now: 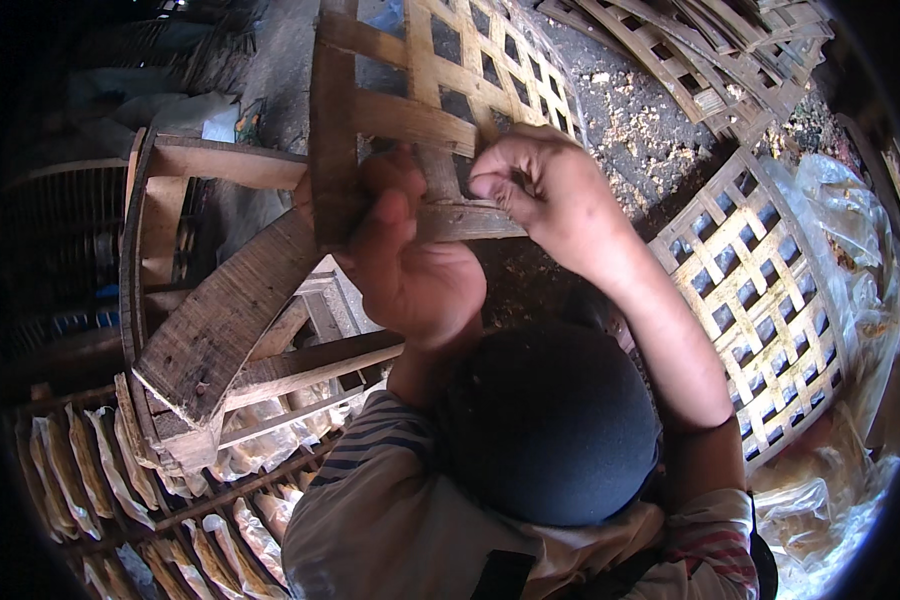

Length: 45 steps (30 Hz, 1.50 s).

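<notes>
Lattice panel, wooden, is held up above the floor. Left hand grasps it at its near left corner. Right hand has fingers curled in at the panel's near edge; can't tell if they pinch a strip. Wooden stand with wide board sits left. Second lattice lies right, beside clear plastic. Lattice pile beyond. Wrapped packs in rows near left.
</notes>
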### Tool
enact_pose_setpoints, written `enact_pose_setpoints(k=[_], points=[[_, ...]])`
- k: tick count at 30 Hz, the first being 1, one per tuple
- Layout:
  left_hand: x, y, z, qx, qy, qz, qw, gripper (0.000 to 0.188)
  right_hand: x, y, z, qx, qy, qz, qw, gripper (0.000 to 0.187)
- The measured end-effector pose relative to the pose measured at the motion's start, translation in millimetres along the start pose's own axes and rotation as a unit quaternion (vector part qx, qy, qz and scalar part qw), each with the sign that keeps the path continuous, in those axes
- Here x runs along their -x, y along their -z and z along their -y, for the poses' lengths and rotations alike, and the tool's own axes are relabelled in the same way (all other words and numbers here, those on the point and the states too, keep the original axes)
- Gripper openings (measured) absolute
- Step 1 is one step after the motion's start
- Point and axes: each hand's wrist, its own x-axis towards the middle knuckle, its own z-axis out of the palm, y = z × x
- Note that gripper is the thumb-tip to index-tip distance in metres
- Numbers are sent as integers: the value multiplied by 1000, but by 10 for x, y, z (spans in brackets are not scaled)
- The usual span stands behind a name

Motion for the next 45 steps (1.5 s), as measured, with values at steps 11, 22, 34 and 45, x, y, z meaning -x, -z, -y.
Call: enact_pose_setpoints(k=[11, 22, 34, 45], points=[[2, 11, 9, 63, 41, -79, 994, 36, 70, -32, 127, -34, 195, -44, 979, 31], [48, 112, 37, 58, 55, -67, 995, 39, 150, -18, 95, 43, 133, -90, 986, 21], [71, 162, 28, 45, 63, -98, 992, 29, 374, -34, -157, 165, 199, -92, 962, 46], [-39, 227, -244, -8, 64, -66, 996, 24, 863, 81, -718, 126, 35, -52, 990, 11]])
